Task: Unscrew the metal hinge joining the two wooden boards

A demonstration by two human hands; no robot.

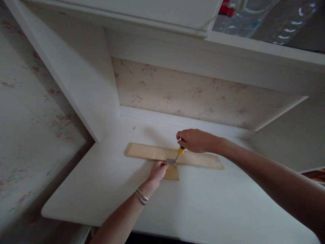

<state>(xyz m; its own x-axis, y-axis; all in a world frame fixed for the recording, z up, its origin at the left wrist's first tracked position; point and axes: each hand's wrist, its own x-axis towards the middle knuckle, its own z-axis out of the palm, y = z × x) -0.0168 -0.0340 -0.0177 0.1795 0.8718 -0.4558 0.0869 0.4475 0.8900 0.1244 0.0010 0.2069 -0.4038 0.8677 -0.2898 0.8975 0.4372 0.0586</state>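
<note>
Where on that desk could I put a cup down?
Two patches of the white desk look bare but for specks: left of the left forearm, out to the rounded corner, and between it and the right forearm, short of the boards. It's crowded at the metal piece, where the left hand, screwdriver and right hand gather.

No text, brand or number can be read. Small pale marks are carried by a red label (225,10) at the upper right, in the open shelf compartment (254,41), beside clear plastic bottles (256,17). The marks are located close to the upper edge of the view and are too small and blurred to be deciphered. Letters cannot be distinguished from a logo.
</note>
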